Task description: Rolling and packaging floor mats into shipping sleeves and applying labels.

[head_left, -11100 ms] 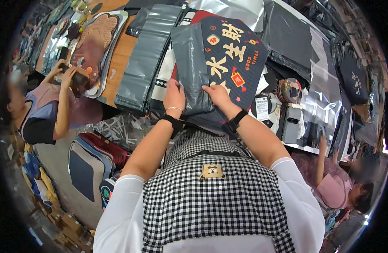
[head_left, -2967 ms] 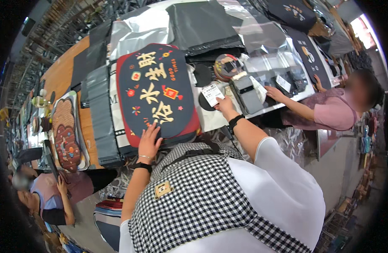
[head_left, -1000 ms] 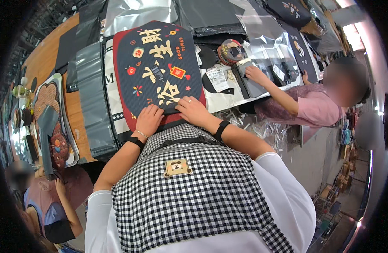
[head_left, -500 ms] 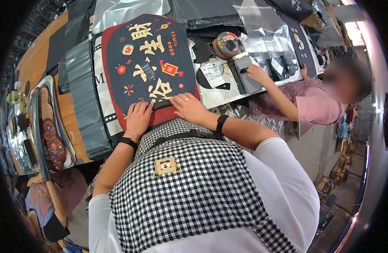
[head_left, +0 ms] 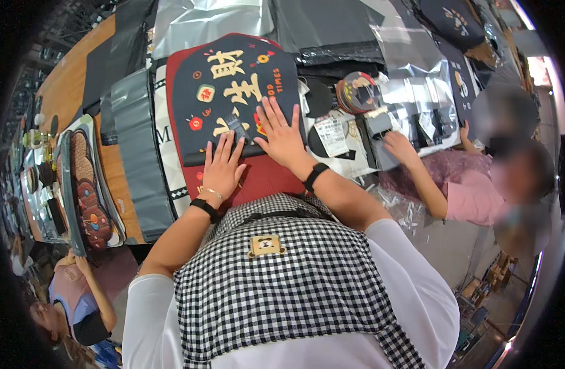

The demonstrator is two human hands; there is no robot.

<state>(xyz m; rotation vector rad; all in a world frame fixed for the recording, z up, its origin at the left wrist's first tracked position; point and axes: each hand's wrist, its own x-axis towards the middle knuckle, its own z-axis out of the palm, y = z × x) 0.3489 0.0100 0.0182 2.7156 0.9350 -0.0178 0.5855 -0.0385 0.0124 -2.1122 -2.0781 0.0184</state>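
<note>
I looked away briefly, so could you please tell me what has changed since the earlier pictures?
The near edge of the dark mat has been rolled away from the person, baring more of the red mat. The right hand let go of the white label and now rests, like the left hand, spread on the dark mat. The stack of round pads stayed beside the mats.
</note>
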